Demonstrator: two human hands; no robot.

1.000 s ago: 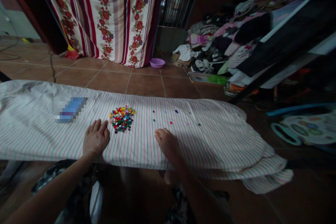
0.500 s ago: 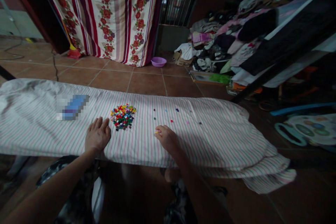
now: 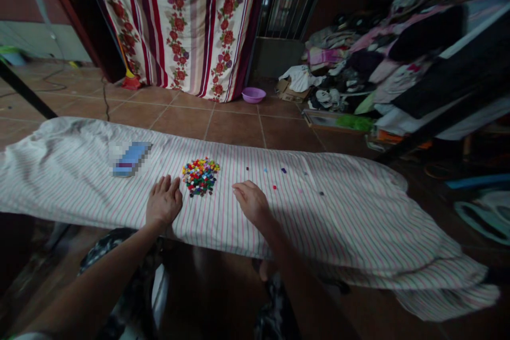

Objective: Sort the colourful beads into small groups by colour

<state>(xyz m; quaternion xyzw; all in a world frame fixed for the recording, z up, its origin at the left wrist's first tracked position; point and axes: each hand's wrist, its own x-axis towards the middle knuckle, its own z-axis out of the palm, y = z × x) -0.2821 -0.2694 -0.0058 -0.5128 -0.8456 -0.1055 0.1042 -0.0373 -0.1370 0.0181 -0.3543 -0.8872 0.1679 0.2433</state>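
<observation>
My left hand [image 3: 163,199] lies flat on the striped cloth [image 3: 350,212], fingers stretched out, just left of a pile of small multicoloured beads [image 3: 200,175]. To the right of that pile, my right hand [image 3: 252,202] is held low at the cloth with thumb and fingers pinched together. Whatever sits between the fingertips is too small to make out. Beyond and right of this hand are several single pieces set apart, among them a dark brown bead [image 3: 247,169], a red bead [image 3: 274,187], a dark blue piece [image 3: 283,170] and a dark grey bead [image 3: 321,193].
A blurred blue flat object [image 3: 132,159] rests on the cloth at left. Past the far edge, a purple basin [image 3: 254,95] stands on the tiled floor before a flowered curtain [image 3: 195,26]. Clothes [image 3: 358,58] are heaped at back right. Dark poles [image 3: 27,90] rise beside the cloth.
My right hand has moved up toward the far side, and the yellow piece seen at its fingertips no longer shows. My left hand stays flat beside the pile. The whole view has shifted.
</observation>
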